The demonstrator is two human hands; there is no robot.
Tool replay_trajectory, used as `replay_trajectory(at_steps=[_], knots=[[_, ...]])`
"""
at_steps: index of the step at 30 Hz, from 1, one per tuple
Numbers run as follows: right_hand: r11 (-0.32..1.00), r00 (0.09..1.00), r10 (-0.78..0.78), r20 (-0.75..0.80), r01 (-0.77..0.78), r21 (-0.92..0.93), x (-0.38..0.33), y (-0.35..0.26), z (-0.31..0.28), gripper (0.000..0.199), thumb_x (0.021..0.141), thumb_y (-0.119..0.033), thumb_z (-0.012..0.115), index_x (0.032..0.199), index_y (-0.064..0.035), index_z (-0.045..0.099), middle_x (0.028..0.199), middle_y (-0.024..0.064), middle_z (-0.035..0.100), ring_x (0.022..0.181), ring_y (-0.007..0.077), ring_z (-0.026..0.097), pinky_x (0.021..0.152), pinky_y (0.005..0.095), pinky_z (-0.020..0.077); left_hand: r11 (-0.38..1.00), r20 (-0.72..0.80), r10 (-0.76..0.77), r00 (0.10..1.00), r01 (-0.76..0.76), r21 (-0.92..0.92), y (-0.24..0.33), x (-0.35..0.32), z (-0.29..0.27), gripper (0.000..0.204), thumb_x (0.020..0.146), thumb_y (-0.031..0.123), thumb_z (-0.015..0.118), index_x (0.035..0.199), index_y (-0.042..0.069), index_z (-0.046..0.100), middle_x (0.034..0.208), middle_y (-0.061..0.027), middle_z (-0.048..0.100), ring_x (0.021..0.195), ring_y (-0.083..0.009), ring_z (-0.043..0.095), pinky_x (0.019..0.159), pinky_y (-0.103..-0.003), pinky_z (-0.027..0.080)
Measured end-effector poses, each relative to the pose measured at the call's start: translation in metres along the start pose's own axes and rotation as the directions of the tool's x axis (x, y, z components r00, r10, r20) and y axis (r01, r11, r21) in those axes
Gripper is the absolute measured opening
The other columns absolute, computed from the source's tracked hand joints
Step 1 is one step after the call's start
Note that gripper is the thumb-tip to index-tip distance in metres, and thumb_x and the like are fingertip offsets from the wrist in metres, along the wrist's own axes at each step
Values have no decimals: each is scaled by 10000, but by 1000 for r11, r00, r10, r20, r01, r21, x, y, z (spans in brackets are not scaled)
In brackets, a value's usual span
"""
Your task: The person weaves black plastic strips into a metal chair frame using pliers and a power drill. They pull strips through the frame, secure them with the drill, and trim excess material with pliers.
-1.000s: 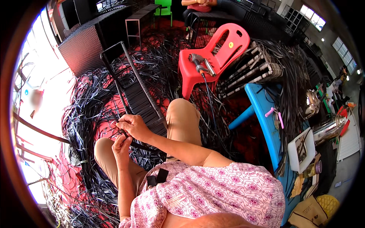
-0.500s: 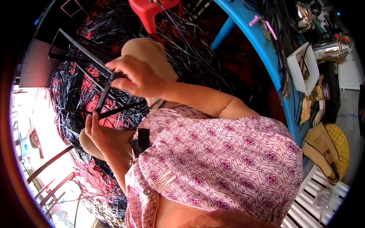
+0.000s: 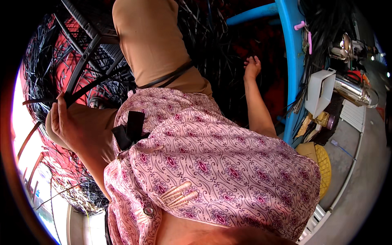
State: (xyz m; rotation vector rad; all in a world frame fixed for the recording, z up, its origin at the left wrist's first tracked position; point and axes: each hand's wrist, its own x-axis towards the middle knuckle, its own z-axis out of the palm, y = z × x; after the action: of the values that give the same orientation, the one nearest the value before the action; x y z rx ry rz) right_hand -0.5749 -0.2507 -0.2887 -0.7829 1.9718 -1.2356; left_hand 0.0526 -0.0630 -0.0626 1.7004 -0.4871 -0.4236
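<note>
My left hand (image 3: 63,124) pinches a flat black strip (image 3: 81,94) between its fingertips, just above my left knee. The strip runs up to a black frame (image 3: 83,24) partly wrapped in woven strips, at the upper left against my legs. Another end of strip (image 3: 38,101) sticks out leftward past my fingers. My right hand (image 3: 253,67) is away from the frame, out to the right over the dark floor near the blue table. Its fingers are loosely curled and apart, and nothing shows in them.
Heaps of loose black strips (image 3: 204,45) cover the red ground around my legs. On the right, a blue table (image 3: 290,73) carries more strips, pink-handled scissors (image 3: 309,41), a white tray (image 3: 316,96) and a metal jug (image 3: 353,90). A yellow round seat (image 3: 324,163) stands behind it.
My right hand has let go of the frame and strip and swung far to the right. My left hand keeps its pinch. The view has shifted rightward.
</note>
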Motion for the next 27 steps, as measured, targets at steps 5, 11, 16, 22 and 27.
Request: replay_trajectory(at_steps=[5,11,16,22,27], knots=[[951,978,189,-93,-206,-232,32,-1,-34,682,942,-48,571,1544,-158,269,870,77,693,628,138,626,508,267,474,974,197,89,976,-127,187,-20,16,-39,232,979,101,556,1052,-79,684,1073,-127,679,1020,-179,615,996,-310,442],[892,973,189,-135,-228,-390,105,-9,-96,900,893,25,534,1579,-231,11,879,136,696,604,199,648,487,298,510,935,462,130,877,46,-350,-37,3,-95,324,921,337,659,1060,47,701,1137,-121,630,1155,-337,484,1086,-573,334],[890,973,198,-118,-229,-393,124,-51,-118,929,869,54,523,1587,-216,-2,885,147,694,603,203,649,475,296,505,946,413,96,905,47,-321,8,-67,-111,258,850,466,731,910,215,733,965,13,611,907,-205,508,900,-459,326],[822,941,318,-111,-332,-463,132,-64,-162,847,922,1,467,1591,-212,-7,876,117,695,601,178,648,480,288,517,903,499,57,865,169,-394,27,-92,-122,225,868,416,721,916,197,727,919,-1,566,879,-192,483,954,-454,334],[765,946,266,-184,-324,-557,108,-60,-157,812,941,-27,441,1590,-209,-13,862,105,697,566,173,639,466,298,523,914,481,22,876,177,-364,37,-99,-124,216,884,380,704,944,172,721,943,-18,570,912,-204,490,977,-457,336]])
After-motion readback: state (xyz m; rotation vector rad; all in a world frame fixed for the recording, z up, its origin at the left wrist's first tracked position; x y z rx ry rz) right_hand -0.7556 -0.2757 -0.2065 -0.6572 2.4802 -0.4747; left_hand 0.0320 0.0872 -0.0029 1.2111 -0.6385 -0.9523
